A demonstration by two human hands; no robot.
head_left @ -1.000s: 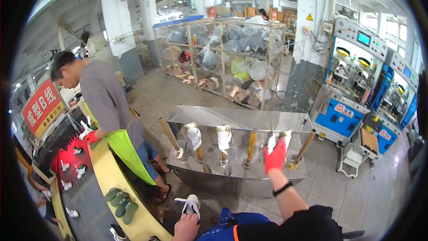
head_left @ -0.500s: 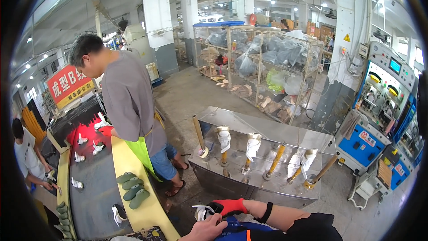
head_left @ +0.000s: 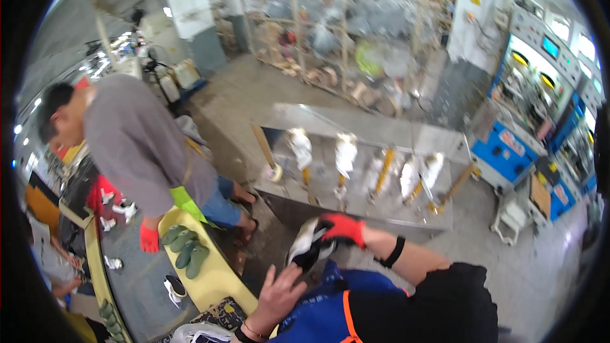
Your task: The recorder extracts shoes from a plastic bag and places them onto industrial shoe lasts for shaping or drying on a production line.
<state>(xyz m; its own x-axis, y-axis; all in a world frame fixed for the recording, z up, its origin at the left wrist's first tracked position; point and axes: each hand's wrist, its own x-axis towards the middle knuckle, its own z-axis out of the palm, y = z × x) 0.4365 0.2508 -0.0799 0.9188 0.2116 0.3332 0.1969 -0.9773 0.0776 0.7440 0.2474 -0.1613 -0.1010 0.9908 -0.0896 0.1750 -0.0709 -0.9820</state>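
My right hand, in a red glove with a black palm, grips a white and black shoe in front of my body. Just below the shoe, my bare left hand has its fingers spread. Its fingertips come close to the shoe's lower end; whether they touch I cannot tell. Beyond stands a metal bench with several upright posts, some capped with white shoe-shaped pieces. Another white and black shoe lies on the dark conveyor to my left.
Along the yellow edge of the conveyor sit green shoe forms. A co-worker in a grey shirt leans over the belt. Blue and white machines stand at right, and a rack of bags stands behind.
The shoe and my right hand have moved up and away from my body. My left hand has come off it and spread its fingers. The view has tilted down; the co-worker bends lower.
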